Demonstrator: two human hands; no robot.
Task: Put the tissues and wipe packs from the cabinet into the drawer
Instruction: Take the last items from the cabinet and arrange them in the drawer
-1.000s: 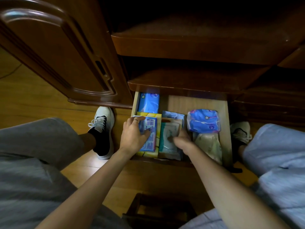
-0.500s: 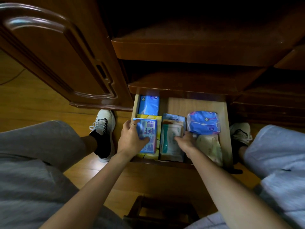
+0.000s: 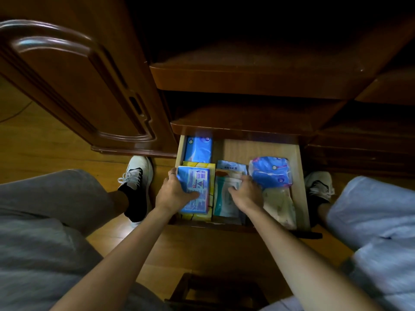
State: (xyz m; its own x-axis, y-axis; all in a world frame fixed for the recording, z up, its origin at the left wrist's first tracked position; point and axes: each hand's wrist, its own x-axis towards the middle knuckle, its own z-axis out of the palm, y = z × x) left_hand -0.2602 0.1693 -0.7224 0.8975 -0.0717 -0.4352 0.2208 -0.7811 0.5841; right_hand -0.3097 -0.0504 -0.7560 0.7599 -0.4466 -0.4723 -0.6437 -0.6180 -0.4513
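The wooden drawer stands pulled out under the cabinet shelves. My left hand grips a blue tissue pack that lies on a yellow pack at the drawer's left. Behind them rests another blue pack. My right hand holds the teal-and-white wipe pack in the middle, which overlaps a light blue pack. At the right sit a blue bagged pack and a beige wipe pack.
The open cabinet door hangs at the left. Dark cabinet shelves lie above the drawer. My knees flank the drawer, with a white shoe on the wooden floor at the left. A dark wooden stool sits below.
My left hand has slid the blue tissue pack a little further back on the yellow pack. My right hand has shifted up and right on the teal wipe pack.
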